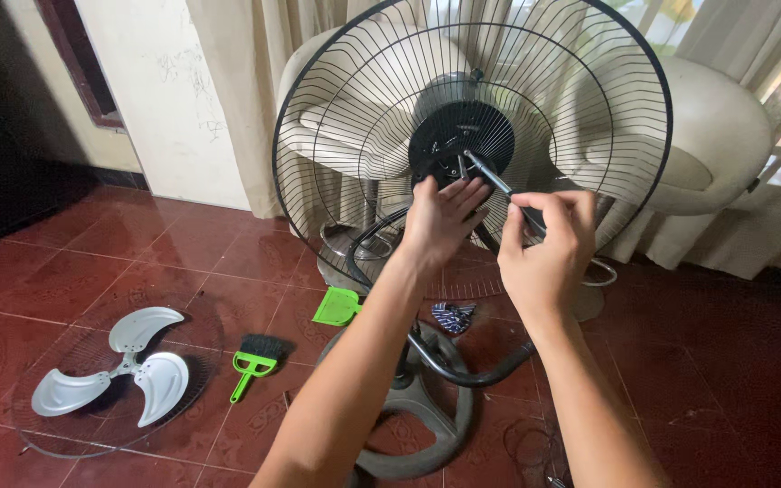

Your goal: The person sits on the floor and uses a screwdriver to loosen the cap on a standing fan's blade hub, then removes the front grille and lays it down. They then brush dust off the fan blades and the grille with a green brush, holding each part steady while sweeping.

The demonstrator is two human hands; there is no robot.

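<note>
A standing fan with its black rear wire guard (336, 99) faces me, and its black motor hub (461, 140) sits in the middle. My left hand (440, 217) rests with its fingers against the hub's lower edge. My right hand (546, 244) grips the dark handle of a screwdriver (497, 183) whose tip points at the hub's centre. The fan's pole and round grey base (427, 425) stand on the floor below my arms.
On the red tiled floor at the left lies the front wire guard (47, 434) with a three-bladed silver fan blade (124, 372) on it. A green hand brush (253, 361), a green dustpan (336, 307) and a striped cloth (452, 316) lie nearby. White chairs (725, 136) and curtains stand behind.
</note>
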